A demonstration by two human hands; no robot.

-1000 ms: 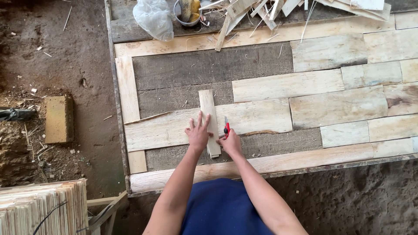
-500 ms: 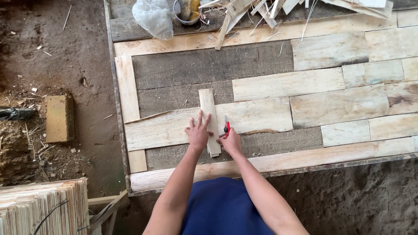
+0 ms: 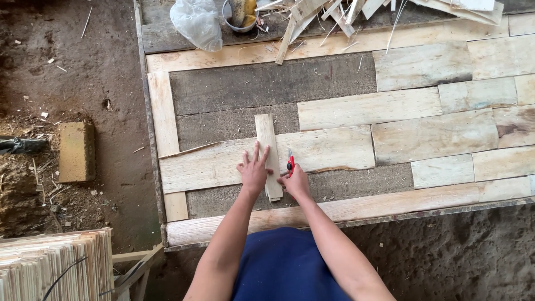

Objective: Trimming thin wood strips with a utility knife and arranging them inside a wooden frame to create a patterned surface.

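Head view: almost nothing differs from the pictures of half a second and a second ago. The left hand [image 3: 254,170] is still pressed flat, fingers spread, on the narrow wood strip [image 3: 268,153], which lies upright across a long pale plank [image 3: 212,164] on the workbench [image 3: 334,209]. The right hand [image 3: 295,181] remains closed around a red-handled knife [image 3: 290,161], just beside the strip's right edge, tip pointing away from the body. The strip has not shifted and the knife sits in nearly the same spot, so the work appears to be at a slow, steady stage of trimming along that edge rather than between steps; the strip is pinned and the cut, if any, has advanced too little to see.

Containers: at the far edge of the bench stands a small round tin [image 3: 241,14] with something yellowish inside; what it is cannot be told. Next to it lies a crumpled clear plastic bag [image 3: 196,22], contents unclear. A heap of wood offcuts [image 3: 356,11] lies to the right of the tin. On the dirt floor to the left sits a brick [image 3: 76,151], and a stack of thin sheets [image 3: 53,265] is at lower left.
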